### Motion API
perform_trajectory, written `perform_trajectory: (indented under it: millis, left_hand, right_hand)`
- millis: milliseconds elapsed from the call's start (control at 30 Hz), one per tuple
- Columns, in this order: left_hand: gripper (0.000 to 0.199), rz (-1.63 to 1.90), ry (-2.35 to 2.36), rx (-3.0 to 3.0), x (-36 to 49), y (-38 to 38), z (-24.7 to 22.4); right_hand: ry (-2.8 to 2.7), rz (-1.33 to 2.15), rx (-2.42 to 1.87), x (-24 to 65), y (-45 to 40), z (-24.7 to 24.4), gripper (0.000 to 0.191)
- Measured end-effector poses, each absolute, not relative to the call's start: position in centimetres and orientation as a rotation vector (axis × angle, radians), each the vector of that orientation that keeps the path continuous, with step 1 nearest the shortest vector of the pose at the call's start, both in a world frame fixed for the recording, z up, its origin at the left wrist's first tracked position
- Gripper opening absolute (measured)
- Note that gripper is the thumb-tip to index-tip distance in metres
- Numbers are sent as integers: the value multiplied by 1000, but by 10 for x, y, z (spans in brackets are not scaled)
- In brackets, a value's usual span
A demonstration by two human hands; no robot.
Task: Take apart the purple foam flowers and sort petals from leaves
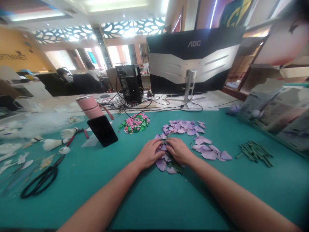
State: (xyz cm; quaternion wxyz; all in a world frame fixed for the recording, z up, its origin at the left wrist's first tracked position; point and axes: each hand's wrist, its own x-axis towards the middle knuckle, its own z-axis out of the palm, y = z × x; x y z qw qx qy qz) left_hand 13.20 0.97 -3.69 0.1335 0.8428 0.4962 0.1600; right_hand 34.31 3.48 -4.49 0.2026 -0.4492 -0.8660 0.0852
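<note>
My left hand and my right hand meet at a heap of light purple artificial petals on the green mat. Curled fingers of both hands press on the petals from either side, thumbs inward. Green leaf-like pieces lie below my right hand. What lies right under the fingertips is partly hidden. Behind my hands spreads another pile of purple petals, and more loose petals lie to the right.
Green stems are bundled at right, near boxes. Small pink flowers sit behind. A black phone leans by a pink bottle. Black scissors, red-handled pliers and shuttlecocks lie left. A monitor stands behind.
</note>
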Motion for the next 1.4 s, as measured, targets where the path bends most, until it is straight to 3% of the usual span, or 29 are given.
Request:
perform_trajectory:
  millis: [133,300,567,800,1033,1267,1400]
  left_hand:
    - [66,476,1523,2465,136,26,-32]
    - [48,334,1650,2515,145,69,-30]
    - [39,170,1770,2468,154,126,-33]
    - [31,176,1775,2489,156,129,-32]
    - [19,202,1660,2520,153,120,-27]
    - [19,205,1616,2474,162,126,-20]
    - [36,232,1707,2424,172,129,-18]
  right_hand:
    - [-2401,42,-1537,348,61,-33,39]
    - [-2415,-45,-1644,351,89,-32,34]
    - [-2497,-90,-1605,348,92,-40,34]
    - [-2543,-79,-1532,347,93,-41,39]
    - [-2620,-53,-1430,348,85,-38,31]
    - [-2585,-92,-1556,353,93,-32,29]
    - [-2553,-110,-1622,359,100,-32,27]
